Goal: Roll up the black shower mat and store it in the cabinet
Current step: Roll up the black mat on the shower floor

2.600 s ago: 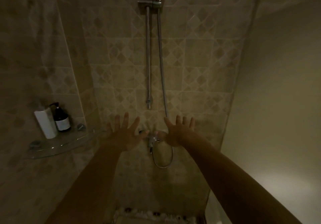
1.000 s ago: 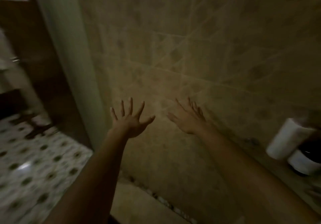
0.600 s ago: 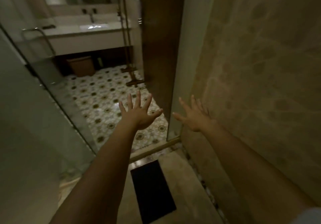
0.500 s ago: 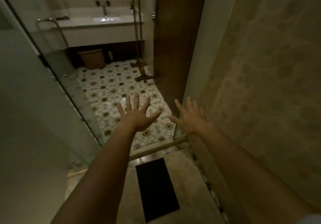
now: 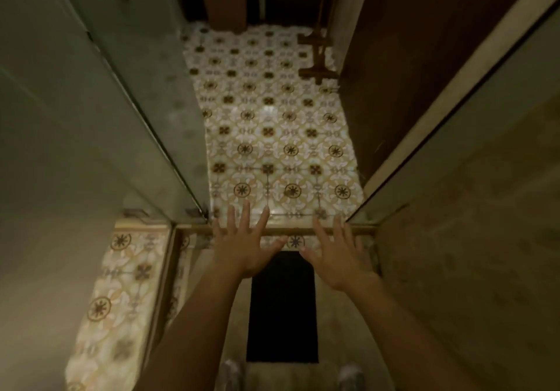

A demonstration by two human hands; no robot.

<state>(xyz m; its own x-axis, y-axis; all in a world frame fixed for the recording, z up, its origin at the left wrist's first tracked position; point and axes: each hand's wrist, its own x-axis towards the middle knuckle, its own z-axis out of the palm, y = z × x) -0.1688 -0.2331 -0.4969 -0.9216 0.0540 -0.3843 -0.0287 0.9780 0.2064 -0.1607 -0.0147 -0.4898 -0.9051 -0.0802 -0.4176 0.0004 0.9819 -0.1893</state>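
Note:
The black shower mat (image 5: pixel 283 308) lies flat on the beige shower floor, just inside the threshold, directly below me. My left hand (image 5: pixel 241 246) and my right hand (image 5: pixel 335 257) are stretched out in front, fingers spread, palms down, well above the mat's far end. Neither hand holds anything or touches the mat. My two feet show at the mat's near end, at the bottom edge of the view. I cannot make out a cabinet for certain.
A glass shower panel (image 5: pixel 127 93) stands at the left and a tiled wall (image 5: pixel 472 254) at the right. Beyond the threshold (image 5: pixel 285 231) lies a patterned tile floor (image 5: pixel 272 123). A brown bin (image 5: pixel 225 5) stands at the far end, a wooden stand (image 5: pixel 316 57) at the right.
My view has swung from the shower wall round to the doorway and tilted down, so the mat now lies straight below. Both hands stay open and outstretched.

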